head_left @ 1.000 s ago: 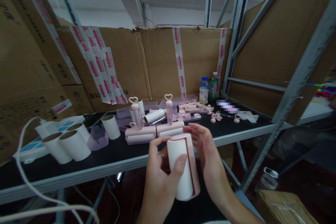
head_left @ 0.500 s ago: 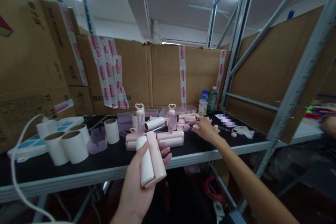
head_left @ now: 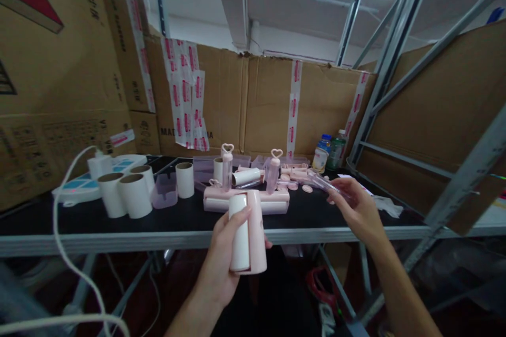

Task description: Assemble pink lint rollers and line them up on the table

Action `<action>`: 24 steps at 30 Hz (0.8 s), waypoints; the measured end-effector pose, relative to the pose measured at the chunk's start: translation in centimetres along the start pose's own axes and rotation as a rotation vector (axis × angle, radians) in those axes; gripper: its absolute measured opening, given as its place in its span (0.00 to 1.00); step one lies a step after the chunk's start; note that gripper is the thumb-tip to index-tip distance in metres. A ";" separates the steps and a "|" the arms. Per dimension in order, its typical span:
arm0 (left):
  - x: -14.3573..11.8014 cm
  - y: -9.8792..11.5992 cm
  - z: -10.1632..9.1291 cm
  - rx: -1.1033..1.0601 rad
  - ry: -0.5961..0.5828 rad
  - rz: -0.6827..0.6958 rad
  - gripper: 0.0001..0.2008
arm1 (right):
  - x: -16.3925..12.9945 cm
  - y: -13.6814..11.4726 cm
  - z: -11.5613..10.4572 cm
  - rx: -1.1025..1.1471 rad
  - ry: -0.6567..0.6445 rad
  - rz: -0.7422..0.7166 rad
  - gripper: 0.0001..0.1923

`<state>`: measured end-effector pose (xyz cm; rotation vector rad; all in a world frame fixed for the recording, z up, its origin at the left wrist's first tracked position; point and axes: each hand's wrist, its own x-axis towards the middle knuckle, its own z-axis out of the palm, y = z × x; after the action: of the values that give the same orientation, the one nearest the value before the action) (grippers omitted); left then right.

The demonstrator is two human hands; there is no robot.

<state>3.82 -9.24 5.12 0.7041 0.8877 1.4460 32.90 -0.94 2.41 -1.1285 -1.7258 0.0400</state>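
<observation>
Head view: white hollow tubes [head_left: 135, 197] are being seen at left. Centrally, a white roll [head_left: 239, 242] in a pink plastic casing [head_left: 258, 242] is being grasped by the left hand [head_left: 222, 254] before the grey table edge [head_left: 174, 241]. At right, a slender translucent plastic piece [head_left: 324, 184] is being gripped by the right hand [head_left: 360, 213].

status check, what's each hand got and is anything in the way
Left hand gripping pink-and-white roller. Right hand holding clear plastic piece. Heart-topped pieces standing behind roller, nothing seen blocking it.
</observation>
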 end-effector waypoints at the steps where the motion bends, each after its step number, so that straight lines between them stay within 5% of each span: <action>1: -0.1 -0.1 0.0 0.016 -0.026 0.012 0.16 | -1.0 -1.6 -0.6 0.100 -0.013 0.024 0.15; 8: -0.8 -0.1 0.5 0.104 -0.055 0.070 0.20 | -4.4 -10.2 -1.6 0.337 -0.274 0.012 0.08; 24: -1.5 0.4 1.0 0.132 -0.018 0.068 0.25 | -4.3 -10.7 -1.0 0.335 -0.305 -0.048 0.09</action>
<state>4.55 -10.57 6.06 0.8513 0.9593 1.4482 26.75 -10.37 5.25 -0.8634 -1.9243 0.4757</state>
